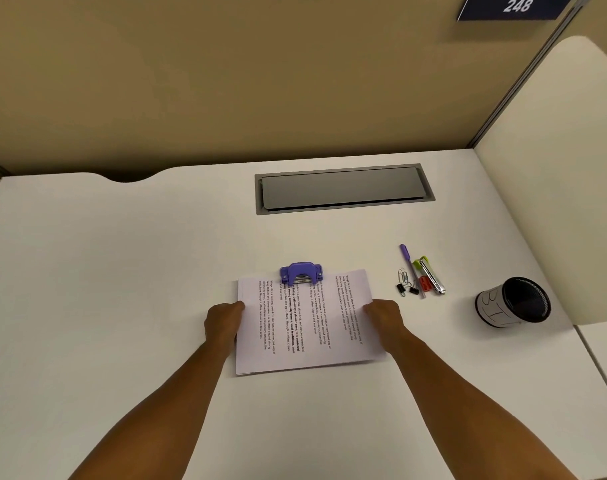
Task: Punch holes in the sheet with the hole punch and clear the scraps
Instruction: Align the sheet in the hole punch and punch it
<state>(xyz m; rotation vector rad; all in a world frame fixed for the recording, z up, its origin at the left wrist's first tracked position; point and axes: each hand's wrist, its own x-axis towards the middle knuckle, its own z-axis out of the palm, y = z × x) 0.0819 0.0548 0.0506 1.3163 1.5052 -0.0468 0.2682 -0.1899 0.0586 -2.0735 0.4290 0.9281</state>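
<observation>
One white desk [129, 271] fills the lower frame, backed by a tan partition [226, 81] that carries one dark plate reading 248 [515, 6] at the upper right, with one grey cable hatch [343, 188] set into the desktop above centre. Two bare forearms reach up from the bottom edge. The left hand [224, 322] grips the left edge of the printed sheet [305, 327], fingers curled round it; the right hand [383, 318] grips the right edge likewise. The sheet lies at centre frame, its far edge pushed into the mouth of the one purple hole punch [301, 273]. At the right stands one black mesh cup [513, 303]. Between it and the sheet lie one purple pen [407, 263], one green-and-chrome stapler [430, 273], and a small cluster of clips [404, 284], too small to count.
</observation>
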